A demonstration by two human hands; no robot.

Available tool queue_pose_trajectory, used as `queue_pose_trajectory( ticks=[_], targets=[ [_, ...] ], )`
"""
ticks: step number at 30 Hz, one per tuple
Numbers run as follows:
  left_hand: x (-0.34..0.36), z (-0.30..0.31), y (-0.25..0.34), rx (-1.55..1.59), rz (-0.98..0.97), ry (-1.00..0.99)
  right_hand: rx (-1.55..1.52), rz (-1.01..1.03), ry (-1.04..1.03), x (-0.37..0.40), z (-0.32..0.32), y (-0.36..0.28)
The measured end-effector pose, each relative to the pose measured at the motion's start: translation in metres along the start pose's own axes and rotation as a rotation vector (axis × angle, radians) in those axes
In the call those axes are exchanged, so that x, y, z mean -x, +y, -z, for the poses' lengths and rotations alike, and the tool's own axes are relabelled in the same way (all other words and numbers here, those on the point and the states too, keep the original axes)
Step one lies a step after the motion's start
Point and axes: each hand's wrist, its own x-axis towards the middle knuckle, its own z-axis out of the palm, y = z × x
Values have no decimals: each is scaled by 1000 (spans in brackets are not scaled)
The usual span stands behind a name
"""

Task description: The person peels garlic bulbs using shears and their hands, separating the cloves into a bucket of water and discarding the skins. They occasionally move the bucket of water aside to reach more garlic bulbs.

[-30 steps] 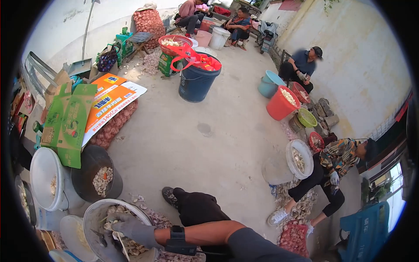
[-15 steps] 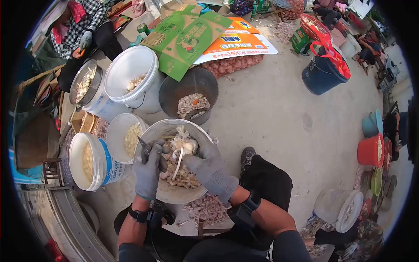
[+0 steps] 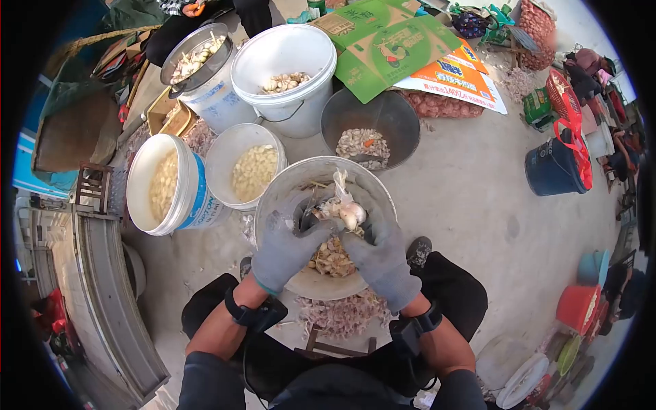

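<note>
Specifically, the right hand (image 3: 384, 260) is closed about a garlic bulb (image 3: 352, 216), held within the rim of a pale bucket (image 3: 311, 285), while the left hand (image 3: 290, 251) is just beside it, its exact grip hidden. Below the hands, loose garlic (image 3: 331, 260) lies in the bucket, and peelings (image 3: 342, 316) cover the floor at its near edge. Beyond its far left edge stands a tub (image 3: 220, 156) of peeled cloves (image 3: 254, 174); beyond the far right edge, a black bucket (image 3: 404, 137).

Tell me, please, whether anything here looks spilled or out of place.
Garlic skins lie loose on the ground by the nearest bucket, looking spilled. An orange object, too small to identify, looks odd among pale garlic cloves in the black bucket.
</note>
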Motion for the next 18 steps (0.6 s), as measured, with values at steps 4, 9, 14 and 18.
queue_pose_trajectory(
  ticks=[4,9,14,18],
  targets=[
    [-1,6,-9,-396,-199,42,261,208,17,-5,-5,-9],
    [-1,10,-16,-504,-211,62,334,258,-27,-8,-11,-8],
    [-1,16,-28,-526,-184,53,174,67,-113,-14,-16,-11],
    [-4,15,-43,-523,-176,107,131,61,-113,-14,-18,4]
  ],
)
